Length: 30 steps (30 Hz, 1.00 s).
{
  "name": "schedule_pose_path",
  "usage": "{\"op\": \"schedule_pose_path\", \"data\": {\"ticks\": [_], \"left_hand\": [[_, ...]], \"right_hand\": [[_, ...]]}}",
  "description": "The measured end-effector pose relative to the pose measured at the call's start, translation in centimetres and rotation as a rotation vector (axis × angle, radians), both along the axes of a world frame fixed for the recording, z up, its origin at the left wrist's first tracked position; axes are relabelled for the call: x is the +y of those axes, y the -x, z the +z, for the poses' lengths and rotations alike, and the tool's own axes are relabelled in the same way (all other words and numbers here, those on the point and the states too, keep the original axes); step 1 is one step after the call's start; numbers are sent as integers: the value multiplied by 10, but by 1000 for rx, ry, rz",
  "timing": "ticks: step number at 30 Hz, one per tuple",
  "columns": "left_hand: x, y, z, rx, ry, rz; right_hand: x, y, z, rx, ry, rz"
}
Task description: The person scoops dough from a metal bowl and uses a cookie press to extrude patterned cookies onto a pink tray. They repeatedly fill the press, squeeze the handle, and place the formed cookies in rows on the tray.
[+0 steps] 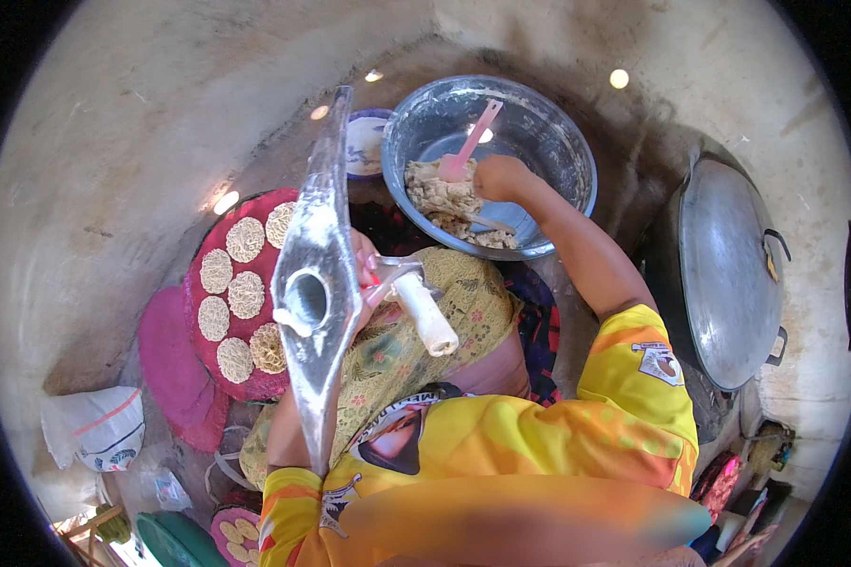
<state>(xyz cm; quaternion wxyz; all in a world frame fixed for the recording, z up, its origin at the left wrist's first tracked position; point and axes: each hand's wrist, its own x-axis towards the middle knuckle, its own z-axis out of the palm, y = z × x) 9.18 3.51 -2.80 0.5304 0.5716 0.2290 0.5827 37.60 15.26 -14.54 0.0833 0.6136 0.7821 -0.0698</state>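
Dough sits in the big metal bowl (548, 132) on the ground ahead of me, a pale crumbly heap (444, 200) piled against the near wall, with a pink spatula (471, 142) leaning up out of it. Off to my right lies a wide metal wok lid (728, 274), nearly as large as the bowl, resting on its edge side with dark handles showing. To my left a round magenta tray (203, 312) carries six flat coils of pressed noodle (246, 240), laid close together; another pink tray (165, 364) peeks out under it. Across my lap, over the flowered cloth (463, 293), I hold the long metal noodle press (317, 283), its bar running away from me and its open cylinder near the middle; a white plunger (425, 317) on a metal handle juts toward my right. A small patterned bowl (364, 142) stands just behind the press tip. My right hand (501, 177) is down in the big bowl, fingers curled shut into the dough. My left hand (364, 265) is mostly hidden behind the press, touching it; I cannot tell how its fingers are set. A white plastic bag (99, 425) lies at far left.
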Motion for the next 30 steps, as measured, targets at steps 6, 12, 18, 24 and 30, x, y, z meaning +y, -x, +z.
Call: {"op": "schedule_pose_path", "data": {"ticks": [6, 12, 18, 24, 30], "left_hand": [[11, -3, -15, -16, 64, -48], [18, -1, -21, -32, 19, -64], [23, 1, -18, 2, -56, 0], [26, -4, -18, 9, -93, -24], [28, 1, -21, 14, -85, -45]], "right_hand": [[-4, -42, -83, -42, 444, -35], [-9, -46, -107, -6, 147, 173], [-19, -87, 12, 156, 198, -39], [-42, -92, 58, -137, -44, -293], [-17, -104, -20, -356, -195, -212]]}}
